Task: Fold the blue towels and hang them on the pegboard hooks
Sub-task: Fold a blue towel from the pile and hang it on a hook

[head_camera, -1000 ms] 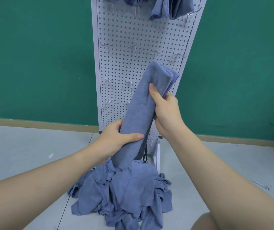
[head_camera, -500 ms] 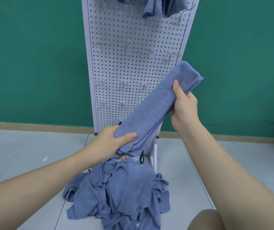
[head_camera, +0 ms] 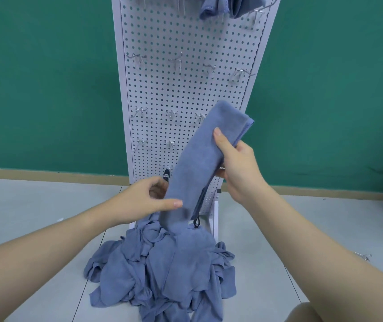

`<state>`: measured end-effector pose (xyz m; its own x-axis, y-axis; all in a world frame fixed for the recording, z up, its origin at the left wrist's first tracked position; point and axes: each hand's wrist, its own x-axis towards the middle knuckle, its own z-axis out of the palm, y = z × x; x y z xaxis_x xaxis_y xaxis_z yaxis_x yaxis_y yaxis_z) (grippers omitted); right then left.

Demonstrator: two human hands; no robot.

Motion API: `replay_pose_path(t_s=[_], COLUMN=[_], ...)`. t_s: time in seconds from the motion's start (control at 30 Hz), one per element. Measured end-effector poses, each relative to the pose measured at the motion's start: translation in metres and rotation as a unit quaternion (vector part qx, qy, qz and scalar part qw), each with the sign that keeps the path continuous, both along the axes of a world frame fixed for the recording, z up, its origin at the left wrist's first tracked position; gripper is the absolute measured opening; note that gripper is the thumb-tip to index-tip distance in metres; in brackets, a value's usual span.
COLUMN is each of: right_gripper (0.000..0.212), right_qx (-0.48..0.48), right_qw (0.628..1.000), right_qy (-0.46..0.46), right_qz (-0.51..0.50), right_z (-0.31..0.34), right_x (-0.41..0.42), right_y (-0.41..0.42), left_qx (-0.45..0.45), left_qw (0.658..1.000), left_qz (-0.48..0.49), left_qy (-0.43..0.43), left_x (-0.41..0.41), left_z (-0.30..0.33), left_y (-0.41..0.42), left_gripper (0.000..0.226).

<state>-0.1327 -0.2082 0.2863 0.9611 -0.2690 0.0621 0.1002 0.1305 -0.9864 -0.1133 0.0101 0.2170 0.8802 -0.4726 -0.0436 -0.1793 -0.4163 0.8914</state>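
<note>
A long folded blue towel stands tilted in front of the white pegboard. My right hand grips its upper part, thumb across the front. My left hand is at its lower left edge, blurred, with the thumb over the cloth and the fingers curled behind the edge. The towel's bottom end and a black loop hang below that hand. A heap of loose blue towels lies on the floor at the board's foot. Another blue towel hangs at the board's top.
Several bare metal hooks stick out of the pegboard in rows. A green wall stands behind it. A loose metal hook lies on the grey floor at right. My knee shows at the bottom edge.
The folded towel has swung from a slant to nearly upright. My right hand came down and left with it. My left hand slid up from the towel's end, which now hangs free below.
</note>
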Motion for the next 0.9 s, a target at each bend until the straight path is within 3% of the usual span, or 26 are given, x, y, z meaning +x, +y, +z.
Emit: replay_pose_path(t_s=[0.07, 0.2, 0.4, 0.77, 0.9], right_gripper=[0.033, 0.03, 0.033, 0.023, 0.034], right_qx=[-0.013, -0.005, 0.039, 0.064, 0.059], right_qw=[1.0, 0.999, 0.998, 0.989, 0.986], right_qy=[0.005, 0.011, 0.038, 0.128, 0.157], right_qz=[0.023, 0.049, 0.035, -0.03, -0.015], right_z=[-0.005, -0.01, -0.011, -0.024, -0.029], right_x=[-0.006, -0.013, -0.012, -0.004, -0.004], right_y=[0.005, 0.014, 0.006, -0.016, -0.021], left_qx=[-0.047, -0.144, -0.166, -0.123, -0.144], left_qw=[0.999, 0.988, 0.982, 0.987, 0.981], left_qz=[-0.011, -0.011, 0.034, -0.007, -0.037], left_qy=[0.002, 0.051, 0.086, 0.107, 0.128], left_x=[0.0, -0.01, -0.013, -0.012, -0.012], left_z=[0.007, 0.025, 0.031, 0.04, 0.044], left_y=[-0.008, -0.029, -0.042, -0.026, -0.017], left_gripper=[0.067, 0.046, 0.017, 0.027, 0.037])
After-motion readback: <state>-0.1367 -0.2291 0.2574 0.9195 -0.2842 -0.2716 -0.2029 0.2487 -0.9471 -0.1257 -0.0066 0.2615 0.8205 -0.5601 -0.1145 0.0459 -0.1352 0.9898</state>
